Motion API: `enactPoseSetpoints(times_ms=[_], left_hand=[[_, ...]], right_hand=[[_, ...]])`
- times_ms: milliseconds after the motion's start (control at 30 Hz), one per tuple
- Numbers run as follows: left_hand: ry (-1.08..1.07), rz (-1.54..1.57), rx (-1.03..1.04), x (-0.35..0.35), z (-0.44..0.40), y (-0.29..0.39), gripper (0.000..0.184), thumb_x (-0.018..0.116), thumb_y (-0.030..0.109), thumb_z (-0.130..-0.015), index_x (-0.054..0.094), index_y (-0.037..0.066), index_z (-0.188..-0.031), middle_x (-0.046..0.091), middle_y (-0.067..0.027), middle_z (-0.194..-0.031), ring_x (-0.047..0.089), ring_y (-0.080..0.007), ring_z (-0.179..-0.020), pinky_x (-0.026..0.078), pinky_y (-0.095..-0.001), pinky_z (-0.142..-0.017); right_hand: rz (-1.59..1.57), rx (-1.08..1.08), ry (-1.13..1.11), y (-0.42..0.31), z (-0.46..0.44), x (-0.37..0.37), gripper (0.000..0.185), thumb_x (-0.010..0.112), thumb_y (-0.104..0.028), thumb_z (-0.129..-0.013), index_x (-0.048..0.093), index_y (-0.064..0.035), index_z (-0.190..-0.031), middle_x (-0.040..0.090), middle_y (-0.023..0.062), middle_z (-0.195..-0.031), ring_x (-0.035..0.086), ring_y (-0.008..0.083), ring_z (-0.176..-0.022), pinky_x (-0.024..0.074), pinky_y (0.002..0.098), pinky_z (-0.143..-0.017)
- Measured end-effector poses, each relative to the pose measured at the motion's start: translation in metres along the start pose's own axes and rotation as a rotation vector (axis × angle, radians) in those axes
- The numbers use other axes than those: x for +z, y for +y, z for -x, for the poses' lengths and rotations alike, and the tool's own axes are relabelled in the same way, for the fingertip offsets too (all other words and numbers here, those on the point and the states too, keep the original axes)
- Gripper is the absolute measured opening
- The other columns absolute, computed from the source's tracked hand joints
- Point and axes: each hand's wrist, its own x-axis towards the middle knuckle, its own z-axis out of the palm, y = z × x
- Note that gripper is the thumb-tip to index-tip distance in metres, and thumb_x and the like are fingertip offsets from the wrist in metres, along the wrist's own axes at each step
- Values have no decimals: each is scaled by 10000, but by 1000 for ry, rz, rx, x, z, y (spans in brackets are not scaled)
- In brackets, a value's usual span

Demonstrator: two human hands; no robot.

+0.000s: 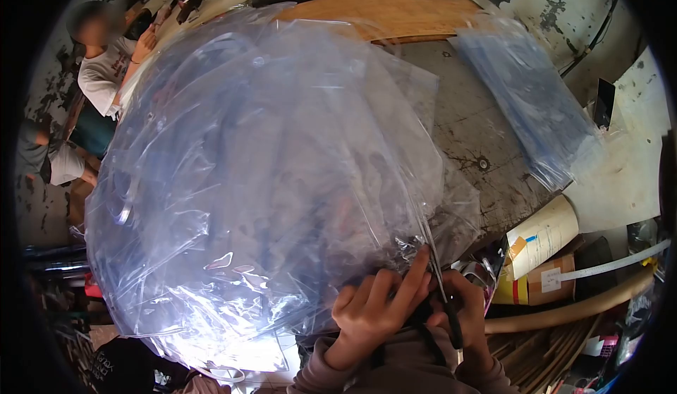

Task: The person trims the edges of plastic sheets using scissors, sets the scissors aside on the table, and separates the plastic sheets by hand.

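Observation:
A large heap of clear plastic sheeting (282, 147) spreads over the table in front of me. My left hand (381, 302) is at the sheet's near right edge, its fingers bent and closed on the plastic. Just right of it, my right hand (462, 306) holds scissors (434, 260) with a black handle. The long metal blades point away from me along the edge of the sheet, beside my left fingertips. Whether the blades are parted is hard to see.
Folded plastic sheets (529, 98) lie on the table (472, 126) at the right. A wooden board (395, 13) is at the far edge. Boxes (550, 280) and a cardboard tube (571, 309) stand at the near right. People (102, 77) are at the left.

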Motion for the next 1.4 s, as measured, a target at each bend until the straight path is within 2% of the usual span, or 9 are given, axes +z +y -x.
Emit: enactPoseSetpoints(times_ms=[167,267,467,533,667,833,1100,1200,1400], left_hand=[[-10,19,-20,-1,0,1,341,725,288,-691,712,255,-1030,375,98,-545,378,-35,-416,242,-229,-433],[-2,-4,-2,1,1,0,337,724,290,-696,711,260,-1031,372,98,-545,377,-39,-415,242,-228,-435],[-19,-5,-12,-1,0,1,350,723,296,-701,704,267,-1050,366,94,-545,382,-43,-419,245,-234,-440],[-13,-11,-10,0,0,1,351,723,295,-703,703,267,-1052,365,94,-545,382,-42,-420,244,-235,-441],[-10,-16,-12,-1,0,2,341,718,295,-711,703,264,-1051,364,91,-544,382,-42,-423,242,-234,-448],[-14,-19,-17,-2,0,3,323,713,298,-721,706,259,-1041,365,87,-543,386,-44,-426,242,-234,-453],[15,-17,-3,2,3,2,292,705,311,-738,713,244,-1022,373,87,-540,386,-49,-426,246,-241,-453],[-5,-25,-8,2,4,0,331,679,312,-779,679,281,-1109,379,100,-577,395,-14,-463,221,-212,-500],[147,183,-8,-1,16,-7,247,645,173,-739,692,90,-966,404,83,-485,379,-81,-392,292,-239,-434]], right_hand=[[-76,-18,19,-13,-2,0,597,883,-305,-588,568,-29,-1012,571,-14,-750,493,47,-702,390,200,-603],[136,28,19,-12,0,-6,562,885,-263,-588,572,-36,-995,564,-25,-719,482,42,-665,382,194,-594],[-21,-10,3,0,-5,-6,613,867,-392,-594,559,-47,-997,528,-37,-678,455,39,-612,340,195,-548],[-223,23,16,-5,-4,-8,664,855,-460,-586,543,-40,-996,515,-35,-671,440,37,-605,319,199,-547],[-183,18,24,-10,-3,-14,684,857,-470,-578,531,-32,-990,514,-31,-672,430,36,-603,317,207,-544],[36,30,-36,-11,-1,-16,654,861,-425,-593,532,-32,-999,509,-31,-671,441,44,-611,331,207,-551],[47,44,-51,-12,1,-11,623,867,-307,-615,519,-24,-1048,538,-19,-729,481,54,-672,378,218,-595],[114,-3,-19,-19,-1,-8,601,866,-254,-622,521,-27,-1058,553,-11,-748,496,62,-690,404,224,-616],[373,-13,173,-19,-5,-29,575,866,-202,-610,542,-54,-1061,559,6,-764,507,76,-703,442,232,-627]])
